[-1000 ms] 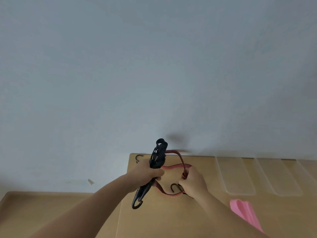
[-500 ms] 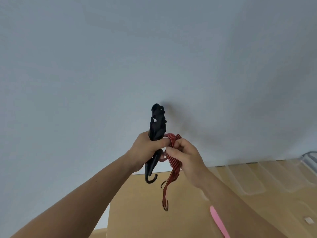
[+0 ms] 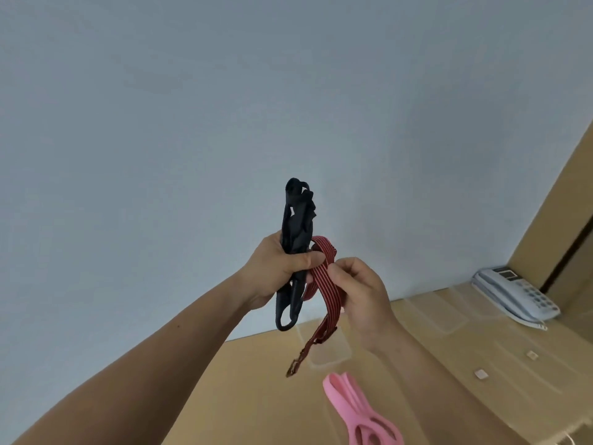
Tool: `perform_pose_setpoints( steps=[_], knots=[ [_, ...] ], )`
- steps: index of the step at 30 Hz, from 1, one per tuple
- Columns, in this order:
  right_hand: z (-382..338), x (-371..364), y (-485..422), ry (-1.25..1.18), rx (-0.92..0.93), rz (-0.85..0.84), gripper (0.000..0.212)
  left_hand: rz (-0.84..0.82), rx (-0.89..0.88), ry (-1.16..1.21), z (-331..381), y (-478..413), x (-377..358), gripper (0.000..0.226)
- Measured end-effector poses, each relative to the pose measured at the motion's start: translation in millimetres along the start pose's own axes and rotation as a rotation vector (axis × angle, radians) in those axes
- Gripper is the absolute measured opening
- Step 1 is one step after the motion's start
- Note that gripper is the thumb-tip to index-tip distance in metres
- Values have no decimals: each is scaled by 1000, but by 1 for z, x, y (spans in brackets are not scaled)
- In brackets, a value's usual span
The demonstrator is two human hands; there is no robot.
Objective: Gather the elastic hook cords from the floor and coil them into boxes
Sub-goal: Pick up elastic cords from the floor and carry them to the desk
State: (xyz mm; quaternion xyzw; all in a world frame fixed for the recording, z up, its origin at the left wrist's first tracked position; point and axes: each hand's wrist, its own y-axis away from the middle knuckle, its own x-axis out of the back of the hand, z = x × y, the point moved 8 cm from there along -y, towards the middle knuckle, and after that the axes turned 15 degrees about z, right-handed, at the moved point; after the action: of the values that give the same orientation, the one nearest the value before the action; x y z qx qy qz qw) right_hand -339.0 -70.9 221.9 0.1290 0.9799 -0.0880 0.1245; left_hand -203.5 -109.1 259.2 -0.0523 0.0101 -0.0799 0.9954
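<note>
A folded black hook cord (image 3: 296, 248) is gripped upright in the left hand (image 3: 279, 270). A red cord with dark stripes (image 3: 324, 293) is pinched by the right hand (image 3: 364, 295), its 1 visible hook (image 3: 291, 370) dangling above the cardboard (image 3: 256, 396).

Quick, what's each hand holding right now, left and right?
Left hand: closed round the black cord bundle.
Right hand: fingers pinching the red striped cord, hook end dangling.
</note>
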Motion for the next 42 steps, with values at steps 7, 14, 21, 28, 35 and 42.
perform_pose_setpoints(
  steps=[7, 14, 21, 28, 35, 42],
  knots=[
    [-36, 113, 22, -25, 0, 67, 17, -6, -104, -56, 43, 15, -109, 21],
    [-75, 206, 47, -41, 34, 234, 19, -252, -134, -254, 35, 59, -227, 18],
    [-103, 263, 62, -165, -40, 324, 13, -248, -123, -144, 12, 78, -293, 19],
    [-106, 297, 58, -115, -34, 460, 22, -353, -57, -61, -11, 85, -337, 15],
    [-115, 335, 36, 236, 51, 642, 28, -382, -59, -16, -10, 54, -354, 12],
    [-127, 357, 21, 550, 332, 504, 45, -629, 138, 84, 2, 15, -384, 27]
  ],
)
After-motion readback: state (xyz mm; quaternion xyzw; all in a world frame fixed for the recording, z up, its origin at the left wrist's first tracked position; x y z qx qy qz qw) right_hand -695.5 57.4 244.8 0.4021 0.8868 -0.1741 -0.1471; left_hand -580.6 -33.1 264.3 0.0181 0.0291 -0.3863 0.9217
